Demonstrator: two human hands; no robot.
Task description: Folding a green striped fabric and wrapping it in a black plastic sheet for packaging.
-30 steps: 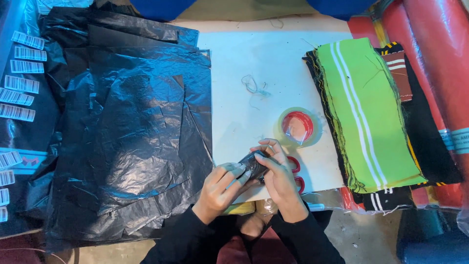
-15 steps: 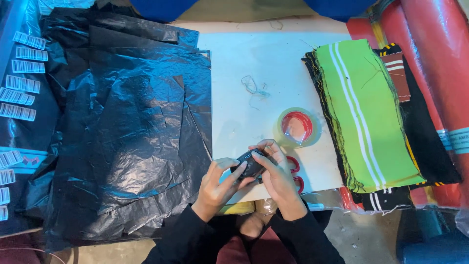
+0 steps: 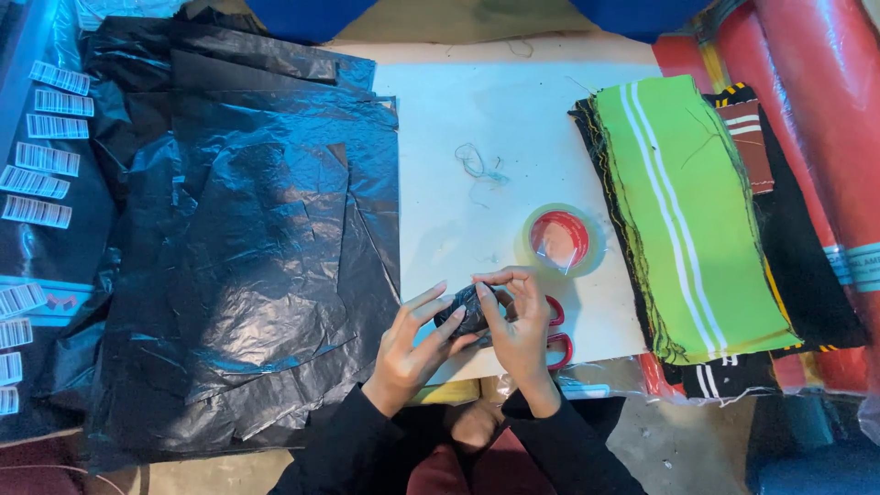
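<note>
A small bundle wrapped in black plastic [image 3: 465, 309] sits between both my hands just above the white table's [image 3: 477, 110] near edge. My left hand [image 3: 417, 344] grips it from the left with fingers stretched along it. My right hand [image 3: 518, 321] pinches its right end from above. Red-handled scissors [image 3: 557, 332] lie on the table under my right hand. A roll of clear tape with a red core [image 3: 561, 240] lies just beyond my hands.
Crumpled black plastic sheets [image 3: 247, 238] cover the left half. White barcode labels [image 3: 41, 165] lie along the left edge. A stack of folded cloth, green with white stripes on top [image 3: 683, 211], sits at right beside red rolls [image 3: 825, 110]. Loose thread [image 3: 477, 165] lies mid-table.
My hands have turned the black bundle and shifted slightly left; the left fingers have stretched out along it, and the right hand has moved to its right end.
</note>
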